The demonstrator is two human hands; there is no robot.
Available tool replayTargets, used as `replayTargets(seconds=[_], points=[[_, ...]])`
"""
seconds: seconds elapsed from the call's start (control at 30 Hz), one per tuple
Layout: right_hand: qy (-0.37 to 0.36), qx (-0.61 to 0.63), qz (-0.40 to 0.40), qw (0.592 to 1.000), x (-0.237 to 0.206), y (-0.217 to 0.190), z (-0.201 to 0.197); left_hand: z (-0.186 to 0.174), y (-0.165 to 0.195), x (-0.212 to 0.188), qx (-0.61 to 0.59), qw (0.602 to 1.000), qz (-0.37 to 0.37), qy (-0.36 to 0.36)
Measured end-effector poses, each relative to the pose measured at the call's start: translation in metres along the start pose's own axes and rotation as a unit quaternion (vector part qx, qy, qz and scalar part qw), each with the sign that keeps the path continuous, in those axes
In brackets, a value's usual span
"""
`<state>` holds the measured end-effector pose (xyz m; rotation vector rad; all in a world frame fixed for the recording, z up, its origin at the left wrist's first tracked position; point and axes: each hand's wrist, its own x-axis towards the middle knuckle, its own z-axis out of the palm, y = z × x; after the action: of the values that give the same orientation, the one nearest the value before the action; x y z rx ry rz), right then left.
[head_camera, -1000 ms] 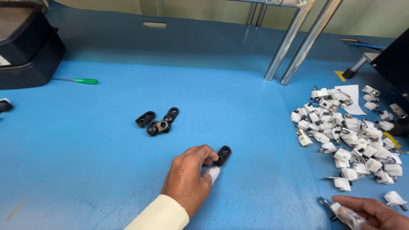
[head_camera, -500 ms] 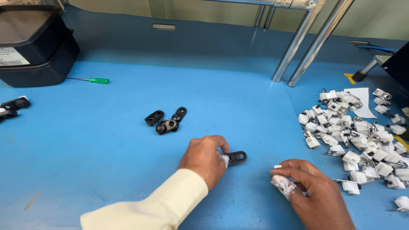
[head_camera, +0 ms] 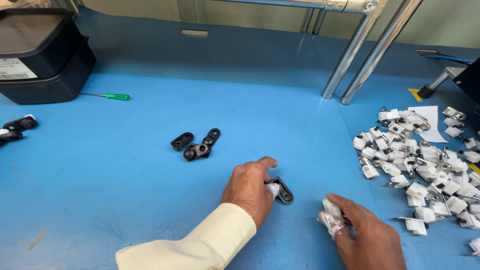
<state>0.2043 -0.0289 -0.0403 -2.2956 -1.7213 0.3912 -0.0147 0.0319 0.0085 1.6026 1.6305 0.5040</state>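
Note:
My left hand (head_camera: 248,189) rests on the blue table (head_camera: 125,190), fingers curled over a small black bracket (head_camera: 284,191) with a bit of clear wrap under the fingertips. My right hand (head_camera: 362,235) lies lower right and pinches a small white plastic part (head_camera: 331,207) with crumpled clear wrap beneath it. The two hands are a short gap apart. A small group of loose black brackets (head_camera: 196,145) lies further up the table, left of my left hand.
A heap of several white and metal parts (head_camera: 425,160) covers the right side. A black bin (head_camera: 42,55) stands at the far left, with a green-handled screwdriver (head_camera: 116,96) beside it. Two metal legs (head_camera: 360,55) rise at the back. More black parts (head_camera: 17,127) lie at the left edge.
My right hand came in from the lower right corner toward the middle, carrying a white part. My left hand stayed on the black bracket. The view shifted a little.

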Motion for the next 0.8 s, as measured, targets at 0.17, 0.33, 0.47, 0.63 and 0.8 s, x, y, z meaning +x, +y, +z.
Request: replayTargets(seconds=[0.17,0.33,0.47,0.63,0.8], points=[[0.019,-0.005,0.001,1.000,0.007,0.067,0.029,0.001,0.001,0.000,-0.029,0.998,-0.063,0.001],[0.115,-0.081,-0.137,0.981,0.018,0.130,0.036,-0.002,0.000,-0.004,-0.060,0.995,-0.071,-0.017],[-0.009,-0.084,-0.150,0.985,0.030,0.138,0.017,-0.002,0.004,-0.004,-0.044,0.997,-0.067,-0.015],[-0.049,-0.092,0.093,0.990,0.008,0.086,0.015,-0.001,0.008,-0.001,-0.001,0.998,-0.057,-0.014],[-0.050,-0.177,0.064,0.981,0.002,0.040,-0.003,0.001,0.004,0.002,-0.005,0.998,-0.061,-0.002]])
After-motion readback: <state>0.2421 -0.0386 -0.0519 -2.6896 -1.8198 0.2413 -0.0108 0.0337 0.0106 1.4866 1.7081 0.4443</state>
